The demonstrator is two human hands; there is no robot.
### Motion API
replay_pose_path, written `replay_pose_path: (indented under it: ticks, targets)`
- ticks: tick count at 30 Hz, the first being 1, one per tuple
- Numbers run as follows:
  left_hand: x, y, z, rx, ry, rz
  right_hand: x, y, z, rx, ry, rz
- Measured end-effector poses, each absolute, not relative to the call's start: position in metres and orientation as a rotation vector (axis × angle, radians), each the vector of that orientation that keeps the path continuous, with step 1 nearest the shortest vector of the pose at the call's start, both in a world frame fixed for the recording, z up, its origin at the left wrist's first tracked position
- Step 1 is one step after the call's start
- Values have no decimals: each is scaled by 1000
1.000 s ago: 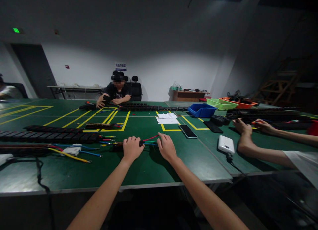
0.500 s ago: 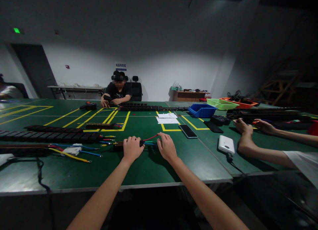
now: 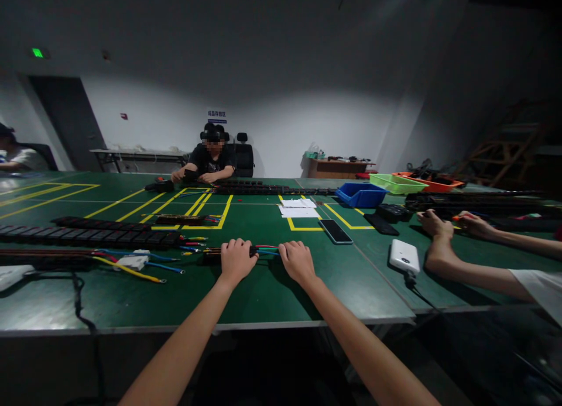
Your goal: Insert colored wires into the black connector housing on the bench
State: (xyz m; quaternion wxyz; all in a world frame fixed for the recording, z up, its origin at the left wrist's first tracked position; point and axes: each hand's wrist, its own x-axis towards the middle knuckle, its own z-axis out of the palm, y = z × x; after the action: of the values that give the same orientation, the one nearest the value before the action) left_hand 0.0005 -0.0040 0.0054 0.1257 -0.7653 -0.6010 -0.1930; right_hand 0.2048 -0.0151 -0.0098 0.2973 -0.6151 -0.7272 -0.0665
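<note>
L hand point(image 3: 238, 261) clamped over slim black strip w/ brown lines point(image 3: 213, 252), on near-mid part of smooth green tabletop point(image 3: 263, 300). R hand point(image 3: 297, 261), apart from L, pinches thin red, blue & green wires point(image 3: 267, 250) at strip's R end; tips hidden. Flat black-screened phone point(image 3: 336, 231) lies farther R, a bit far.

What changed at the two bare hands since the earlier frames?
The thin red wire dropped from a raised slant to nearly level, near the thin blue wire, as the right hand eased down. The left hand stayed over the slim dark bundle.
</note>
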Motion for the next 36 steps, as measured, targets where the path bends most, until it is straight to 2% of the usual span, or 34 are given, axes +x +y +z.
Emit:
replay_pose_path:
  ticks: [15,26,36]
  targets:
    - [0,-3,4,-2219,-1725,-570,206,-17,-5,-1683,-1797,-92]
    - [2,-6,5,-2203,-1734,-564,211,-14,-11,-1194,-1895,-202]
    - [3,-6,3,-2187,-1771,-538,208,-15,-9,-1573,-1845,-204]
